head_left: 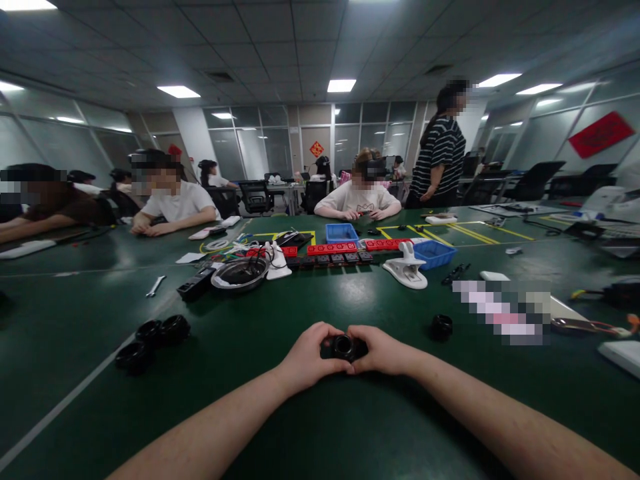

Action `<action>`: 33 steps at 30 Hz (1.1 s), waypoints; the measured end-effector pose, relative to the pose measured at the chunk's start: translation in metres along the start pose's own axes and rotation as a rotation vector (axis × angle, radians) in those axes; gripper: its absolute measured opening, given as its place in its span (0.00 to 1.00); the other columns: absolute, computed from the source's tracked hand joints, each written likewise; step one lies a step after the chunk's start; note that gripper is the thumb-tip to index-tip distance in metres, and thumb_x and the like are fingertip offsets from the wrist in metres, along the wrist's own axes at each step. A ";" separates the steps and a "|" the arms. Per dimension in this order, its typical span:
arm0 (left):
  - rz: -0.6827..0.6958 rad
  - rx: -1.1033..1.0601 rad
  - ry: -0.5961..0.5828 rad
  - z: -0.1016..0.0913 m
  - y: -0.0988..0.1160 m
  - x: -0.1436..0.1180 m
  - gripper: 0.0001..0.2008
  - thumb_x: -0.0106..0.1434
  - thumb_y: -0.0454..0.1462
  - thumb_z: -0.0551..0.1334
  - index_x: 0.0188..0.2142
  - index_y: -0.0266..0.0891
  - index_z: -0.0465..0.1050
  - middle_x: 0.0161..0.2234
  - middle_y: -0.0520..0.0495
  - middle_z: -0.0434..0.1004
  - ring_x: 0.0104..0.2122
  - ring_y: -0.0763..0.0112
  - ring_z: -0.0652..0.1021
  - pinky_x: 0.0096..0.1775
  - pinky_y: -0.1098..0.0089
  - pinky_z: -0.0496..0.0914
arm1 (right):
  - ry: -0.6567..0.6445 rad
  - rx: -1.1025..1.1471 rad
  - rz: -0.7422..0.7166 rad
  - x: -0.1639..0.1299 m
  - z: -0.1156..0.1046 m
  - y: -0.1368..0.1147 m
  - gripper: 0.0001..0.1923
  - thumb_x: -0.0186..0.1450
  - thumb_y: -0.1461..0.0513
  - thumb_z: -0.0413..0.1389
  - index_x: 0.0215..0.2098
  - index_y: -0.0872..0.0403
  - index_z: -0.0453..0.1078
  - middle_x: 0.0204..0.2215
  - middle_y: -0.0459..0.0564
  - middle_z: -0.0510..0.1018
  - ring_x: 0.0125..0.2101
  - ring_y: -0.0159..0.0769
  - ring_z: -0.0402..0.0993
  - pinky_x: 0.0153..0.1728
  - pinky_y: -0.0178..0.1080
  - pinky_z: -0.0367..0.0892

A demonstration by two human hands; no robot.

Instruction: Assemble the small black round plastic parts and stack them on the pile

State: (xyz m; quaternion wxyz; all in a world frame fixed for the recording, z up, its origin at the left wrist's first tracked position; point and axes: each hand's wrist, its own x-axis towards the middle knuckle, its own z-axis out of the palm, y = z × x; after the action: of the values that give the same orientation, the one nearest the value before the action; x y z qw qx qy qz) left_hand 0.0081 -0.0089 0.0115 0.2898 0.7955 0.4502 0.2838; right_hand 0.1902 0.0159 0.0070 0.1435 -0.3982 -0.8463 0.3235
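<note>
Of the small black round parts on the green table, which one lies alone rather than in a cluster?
The single small black round part right of the right hand; the other loose ones form a cluster of black round parts far left.

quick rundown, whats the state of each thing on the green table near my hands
small black part: held between both hands, round opening facing up
left hand: closed on the part's left end
right hand: closed on the part's right end
black rings: lying loose in a cluster, untouched
black cap: standing alone on the table
blue bins: open, contents not visible
white clamp: resting on the table, unheld
</note>
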 end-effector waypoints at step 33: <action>0.073 -0.066 -0.119 -0.009 -0.004 0.000 0.19 0.46 0.41 0.64 0.39 0.40 0.65 0.33 0.51 0.64 0.30 0.72 0.66 0.29 0.75 0.61 | -0.117 0.072 -0.125 -0.001 -0.009 -0.002 0.13 0.49 0.62 0.58 0.33 0.57 0.66 0.29 0.44 0.66 0.32 0.33 0.62 0.32 0.33 0.58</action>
State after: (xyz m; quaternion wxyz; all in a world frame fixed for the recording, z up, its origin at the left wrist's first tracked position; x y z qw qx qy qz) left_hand -0.0001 -0.0052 0.0148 0.3314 0.8169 0.3933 0.2611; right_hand 0.1938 0.0176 0.0151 0.1281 -0.3195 -0.8644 0.3666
